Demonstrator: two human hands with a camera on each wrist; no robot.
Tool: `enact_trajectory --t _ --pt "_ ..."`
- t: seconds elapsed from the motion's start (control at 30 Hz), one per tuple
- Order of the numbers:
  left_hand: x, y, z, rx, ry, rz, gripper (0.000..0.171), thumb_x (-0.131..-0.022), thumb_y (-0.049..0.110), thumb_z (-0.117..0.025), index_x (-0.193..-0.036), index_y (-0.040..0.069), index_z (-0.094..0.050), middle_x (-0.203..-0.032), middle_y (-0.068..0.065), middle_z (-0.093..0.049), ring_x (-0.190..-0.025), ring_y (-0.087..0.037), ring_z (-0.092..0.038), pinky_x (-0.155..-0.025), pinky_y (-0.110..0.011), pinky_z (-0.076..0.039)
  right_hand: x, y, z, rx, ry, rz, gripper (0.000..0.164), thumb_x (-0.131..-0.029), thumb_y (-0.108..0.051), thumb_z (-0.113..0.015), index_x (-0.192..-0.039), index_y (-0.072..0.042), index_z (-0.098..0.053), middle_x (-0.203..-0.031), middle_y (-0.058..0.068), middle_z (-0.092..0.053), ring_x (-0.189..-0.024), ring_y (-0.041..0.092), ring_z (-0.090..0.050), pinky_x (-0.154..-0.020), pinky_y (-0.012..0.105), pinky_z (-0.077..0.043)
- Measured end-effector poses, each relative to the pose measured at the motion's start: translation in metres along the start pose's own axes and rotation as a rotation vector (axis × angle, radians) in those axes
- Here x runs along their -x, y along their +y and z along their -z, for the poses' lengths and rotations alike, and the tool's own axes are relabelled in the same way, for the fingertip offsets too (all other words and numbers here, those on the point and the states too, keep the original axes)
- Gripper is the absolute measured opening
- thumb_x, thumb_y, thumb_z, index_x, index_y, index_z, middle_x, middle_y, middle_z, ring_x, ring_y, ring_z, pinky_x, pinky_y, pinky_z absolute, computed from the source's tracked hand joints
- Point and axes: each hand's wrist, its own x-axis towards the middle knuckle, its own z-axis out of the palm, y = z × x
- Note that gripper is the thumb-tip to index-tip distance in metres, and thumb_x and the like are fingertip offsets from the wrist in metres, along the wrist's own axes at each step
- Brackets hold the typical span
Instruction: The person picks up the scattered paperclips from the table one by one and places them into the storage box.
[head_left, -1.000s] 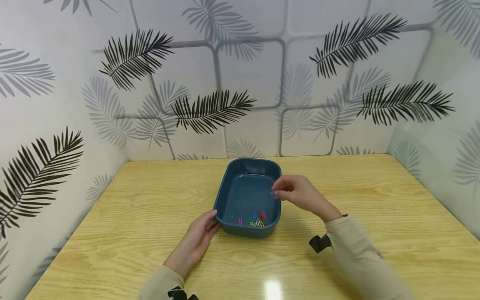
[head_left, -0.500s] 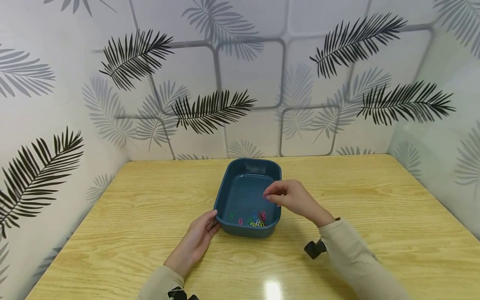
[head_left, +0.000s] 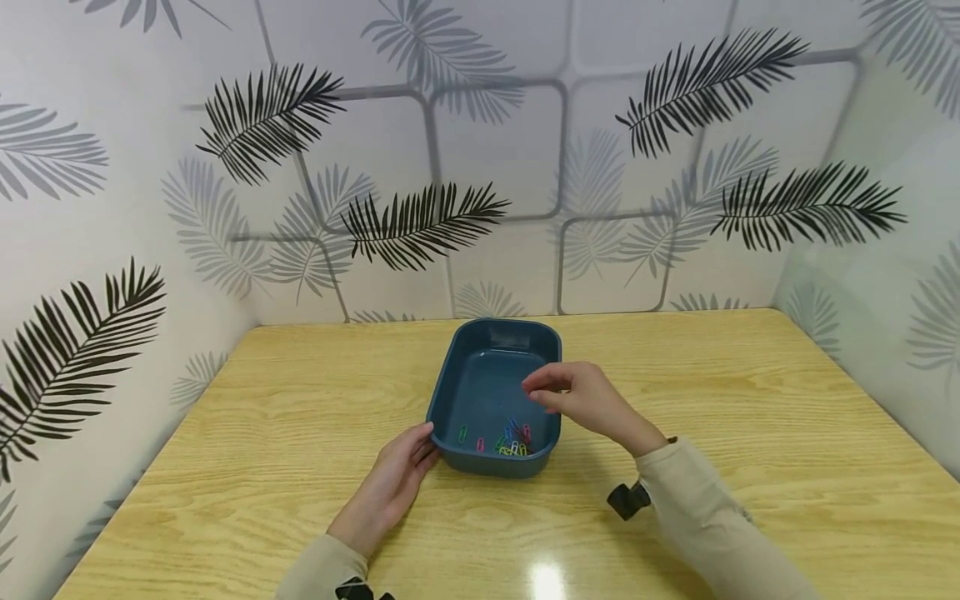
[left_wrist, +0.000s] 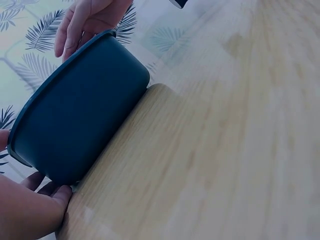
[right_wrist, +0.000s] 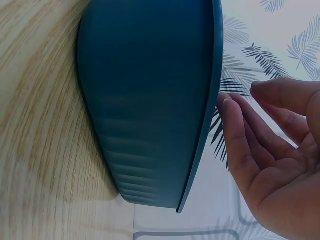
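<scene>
A dark blue rectangular tray (head_left: 491, 392) sits on the table, with several coloured paper clips (head_left: 514, 447) gathered mostly at its near right corner. A green paper clip (head_left: 462, 433) and a pink one (head_left: 480, 444) lie apart toward the left. My left hand (head_left: 401, 475) holds the near left corner of the tray, and in the left wrist view its fingers (left_wrist: 60, 194) press low on the side wall. Over the right rim hovers my right hand (head_left: 588, 400). In the right wrist view a gap shows between its thumb and index finger, with nothing visible there.
The light wooden table (head_left: 315, 375) extends around the tray on all sides. Behind it stands a wall (head_left: 495, 150) with a leaf pattern, and patterned walls flank both sides. Black wrist mounts (head_left: 628, 500) sit on the sleeves.
My right hand moved left and slightly nearer over the tray, and its pinch has parted. Another blue paper clip now lies on the pile. The left hand stays in place.
</scene>
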Motion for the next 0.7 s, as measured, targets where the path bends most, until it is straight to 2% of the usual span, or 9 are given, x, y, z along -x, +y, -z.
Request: enact_trajectory --t 0.27,0.4,0.53,0.63,0.7 --pt "0.003 0.001 -0.002 0.027 -0.011 0.019 0.049 -0.099 0.013 -0.048 -0.138 -0.014 -0.037 -0.143 -0.025 -0.040 -0.130 -0.028 -0.038 -0.110 -0.039 -0.030 0.006 -0.001 0.004 0.092 -0.001 0.005 0.017 -0.093 -0.005 -0.062 -0.107 -0.002 -0.071 -0.103 0.010 -0.068 -0.086 0.025 -0.065 -0.067 0.029 -0.055" --pt "0.004 0.006 -0.005 0.043 -0.013 0.022 0.047 -0.099 0.011 -0.046 -0.138 -0.014 -0.037 -0.140 -0.023 -0.043 -0.127 -0.026 -0.040 -0.107 -0.036 -0.032 0.010 -0.003 0.007 0.153 0.008 0.035 0.017 -0.094 -0.007 -0.061 -0.108 -0.003 -0.071 -0.105 0.009 -0.068 -0.089 0.023 -0.064 -0.069 0.031 -0.054" --pt "0.007 0.019 -0.004 0.065 0.039 0.055 0.043 -0.098 0.013 -0.045 -0.135 -0.007 -0.039 -0.133 -0.021 -0.048 -0.115 -0.023 -0.052 -0.099 -0.035 -0.042 0.016 -0.004 0.014 0.196 0.009 0.049 0.018 -0.096 -0.009 -0.060 -0.109 -0.003 -0.071 -0.107 0.009 -0.068 -0.095 0.023 -0.064 -0.075 0.035 -0.054" --pt "0.012 0.036 0.000 0.081 0.060 0.088 0.050 -0.100 0.018 -0.042 -0.143 -0.002 -0.026 -0.140 -0.026 -0.038 -0.118 -0.029 -0.050 -0.101 -0.042 -0.042 0.022 -0.001 0.023 0.226 0.036 0.047 0.018 -0.095 -0.007 -0.060 -0.109 -0.002 -0.071 -0.106 0.009 -0.069 -0.091 0.023 -0.065 -0.072 0.034 -0.055" --pt "0.015 0.050 0.003 0.052 0.041 0.094 0.057 -0.101 0.020 -0.039 -0.149 0.000 -0.015 -0.147 -0.029 -0.026 -0.127 -0.036 -0.042 -0.105 -0.047 -0.036 0.026 0.001 0.030 0.261 0.062 0.054 0.018 -0.095 -0.005 -0.060 -0.109 -0.001 -0.071 -0.106 0.011 -0.069 -0.090 0.024 -0.066 -0.071 0.033 -0.055"
